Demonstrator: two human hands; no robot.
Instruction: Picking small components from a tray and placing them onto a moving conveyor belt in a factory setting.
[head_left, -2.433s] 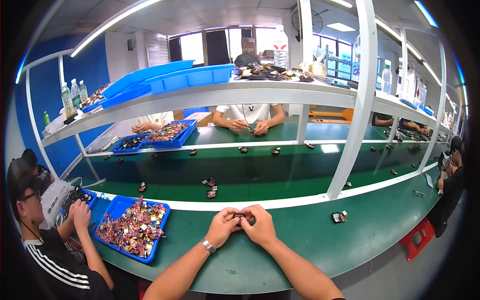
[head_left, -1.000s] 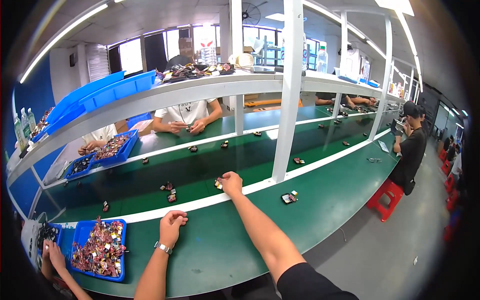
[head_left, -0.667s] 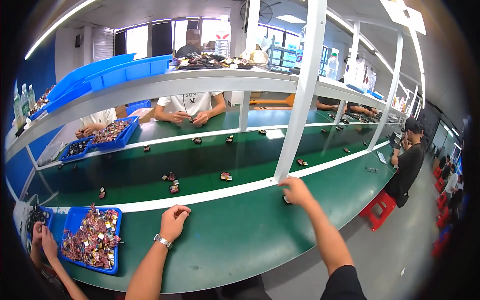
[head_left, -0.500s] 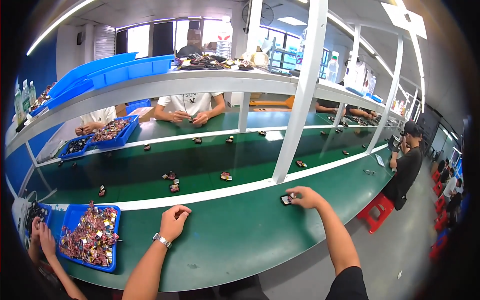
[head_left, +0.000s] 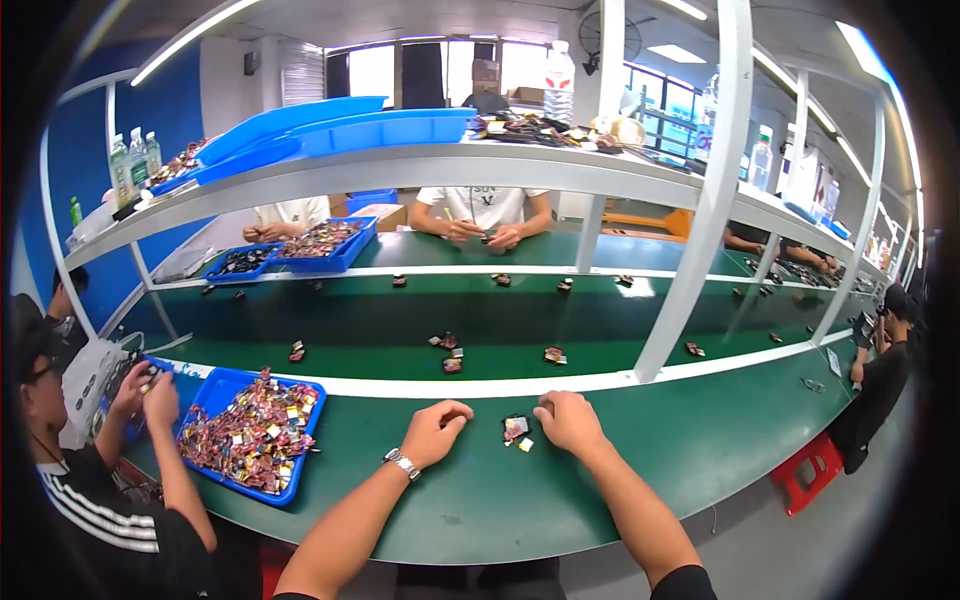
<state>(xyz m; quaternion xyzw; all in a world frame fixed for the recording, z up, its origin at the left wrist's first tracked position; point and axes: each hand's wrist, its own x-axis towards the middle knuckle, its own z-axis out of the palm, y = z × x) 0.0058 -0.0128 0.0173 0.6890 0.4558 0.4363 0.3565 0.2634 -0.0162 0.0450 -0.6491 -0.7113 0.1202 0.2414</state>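
Note:
A small dark electronic part with silver and pinkish pieces [head_left: 515, 428] lies on the green worktop between my two hands. Just below it sits a tiny pale-yellow piece [head_left: 526, 446]. To its left is my left hand [head_left: 437, 432], loosely bent, index finger and thumb slightly apart, nothing visible in it. A metal-banded watch [head_left: 403, 464] circles that wrist. My right hand [head_left: 570, 424] rests close on the part's right side, fingers bent and pointing inward, apart from it. No object shows in this hand; its inner fingers are partly hidden.
At left, a blue tray [head_left: 318, 400] holds a heap of small wired parts. A co-worker [head_left: 120, 500] handles something beside it. Beyond a white rail [head_left: 500, 386], parts such as this cluster [head_left: 453, 366] lie on a green belt. A white post [head_left: 690, 220] rises ahead.
My right hand has moved left with the dark part and let it go on the worktop near my left hand. The view has turned left, showing more of the neighbouring co-worker.

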